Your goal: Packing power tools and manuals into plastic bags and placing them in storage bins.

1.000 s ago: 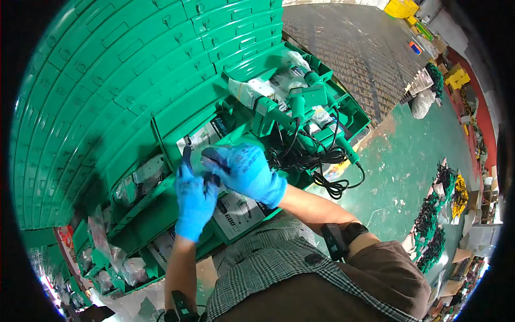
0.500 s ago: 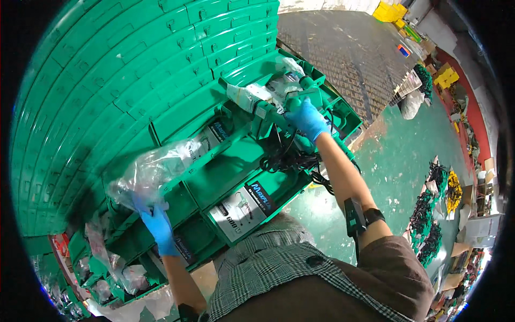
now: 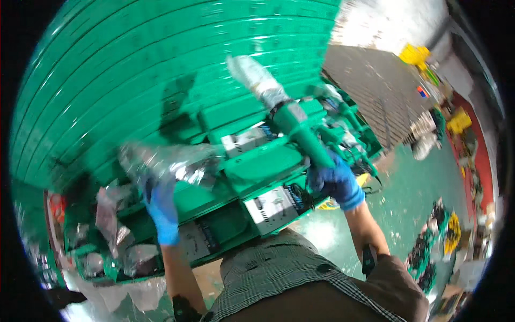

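Note:
My right hand (image 3: 339,185), in a blue glove, is closed around the lower end of a green, tube-shaped corded power tool (image 3: 304,134). The tool is lifted and tilted, its far end wrapped in whitish plastic. In my blue-gloved left hand (image 3: 161,209) a crumpled clear plastic bag (image 3: 179,161) is gripped, blurred by motion. Below both hands lie open green cases (image 3: 263,163) with moulded compartments. Printed leaflets (image 3: 270,210) rest in some of them. More green tools (image 3: 343,137) sit in the case at the far right.
Stacked green cases (image 3: 177,59) form a wall behind. At the lower left, plastic-bagged parts (image 3: 142,255) fill another case. A brown ridged board (image 3: 365,80) lies beyond, and piles of black and green items (image 3: 429,241) stand on the green floor at right.
My right hand has lifted the green tool out of the case and moved nearer to me. The left hand still grips the bag, which has shifted slightly right. The view has turned.

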Available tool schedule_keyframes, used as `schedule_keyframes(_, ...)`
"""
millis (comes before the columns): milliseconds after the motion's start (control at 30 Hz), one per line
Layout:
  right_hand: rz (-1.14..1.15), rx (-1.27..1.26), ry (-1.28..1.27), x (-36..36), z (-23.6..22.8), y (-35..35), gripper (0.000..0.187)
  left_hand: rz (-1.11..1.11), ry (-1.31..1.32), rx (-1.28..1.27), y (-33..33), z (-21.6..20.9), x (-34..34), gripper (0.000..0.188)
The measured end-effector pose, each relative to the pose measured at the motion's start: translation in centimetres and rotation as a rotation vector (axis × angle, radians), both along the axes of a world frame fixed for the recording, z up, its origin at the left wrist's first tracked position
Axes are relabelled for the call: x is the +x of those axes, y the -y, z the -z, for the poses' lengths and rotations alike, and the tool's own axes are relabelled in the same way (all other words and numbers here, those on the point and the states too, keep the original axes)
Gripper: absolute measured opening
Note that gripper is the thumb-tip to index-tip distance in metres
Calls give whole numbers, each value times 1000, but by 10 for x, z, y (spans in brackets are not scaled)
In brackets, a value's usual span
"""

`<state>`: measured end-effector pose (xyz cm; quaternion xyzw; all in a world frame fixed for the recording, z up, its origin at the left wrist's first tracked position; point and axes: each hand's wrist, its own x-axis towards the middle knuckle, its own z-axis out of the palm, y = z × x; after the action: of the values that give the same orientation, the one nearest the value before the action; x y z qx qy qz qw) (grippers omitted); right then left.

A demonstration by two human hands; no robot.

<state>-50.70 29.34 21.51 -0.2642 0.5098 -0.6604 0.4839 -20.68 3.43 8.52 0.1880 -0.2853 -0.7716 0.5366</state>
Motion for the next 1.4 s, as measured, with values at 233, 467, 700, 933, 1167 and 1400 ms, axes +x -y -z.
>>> schedule_keyframes(233,-643,46,3,124,24,48,88,249,-308,173,16,-92,-11,38)
schedule_keyframes(467,-630,248,179,189,59,89,71,-208,143,-71,-24,-80,73,36)
schedule_keyframes(700,-691,217,-19,209,32,130,34,-511,313,-238,-61,-93,73,44)
schedule_keyframes(933,-665,169,97,200,90,133,35,-520,423,-207,-89,-97,66,47)
schedule_keyframes(1167,-807,137,-3,184,77,123,31,-654,552,-124,-92,-92,54,37)
schedule_keyframes(1400,-915,198,216,148,84,87,40,-480,425,-163,-67,-134,82,53)
